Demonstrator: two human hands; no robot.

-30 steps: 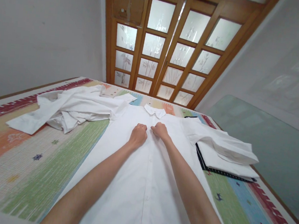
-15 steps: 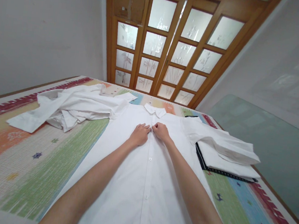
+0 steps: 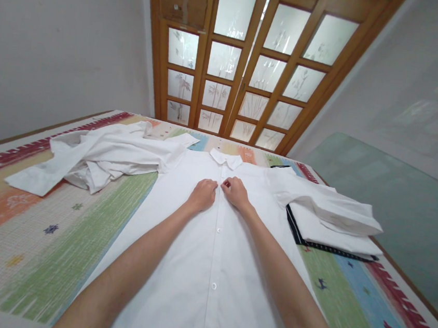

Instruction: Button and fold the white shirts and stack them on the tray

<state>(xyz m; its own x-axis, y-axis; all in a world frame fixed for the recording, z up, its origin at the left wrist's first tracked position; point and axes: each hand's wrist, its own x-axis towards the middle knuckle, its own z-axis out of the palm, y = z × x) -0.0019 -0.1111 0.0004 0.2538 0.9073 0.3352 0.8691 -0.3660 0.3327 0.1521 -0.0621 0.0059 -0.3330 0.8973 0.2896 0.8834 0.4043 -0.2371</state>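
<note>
A white button-up shirt [image 3: 179,280] lies spread front side up, its collar [image 3: 226,159] away from me and its sleeves out to both sides. My left hand [image 3: 203,194] is closed, fingertips pinched at the button placket below the collar. From the other side, my right hand [image 3: 235,192] pinches at the same strip with thumb and forefinger. A narrow gap separates the two hands, and the button under my fingers cannot be made out. Lower on the placket show a button [image 3: 219,230] and another button [image 3: 214,286].
Under the shirt is a colourful striped cloth [image 3: 89,244]. A crumpled white garment [image 3: 93,171] lies at the left by the sleeve. Folded white cloth [image 3: 325,232] with a black dotted edge rests at the right, partly under the other sleeve. Wooden glazed doors [image 3: 245,96] stand beyond.
The fingers of my left hand, more outstretched before, are now curled in beside the placket. My right hand stays at nearly the same spot. The view has shifted slightly.
</note>
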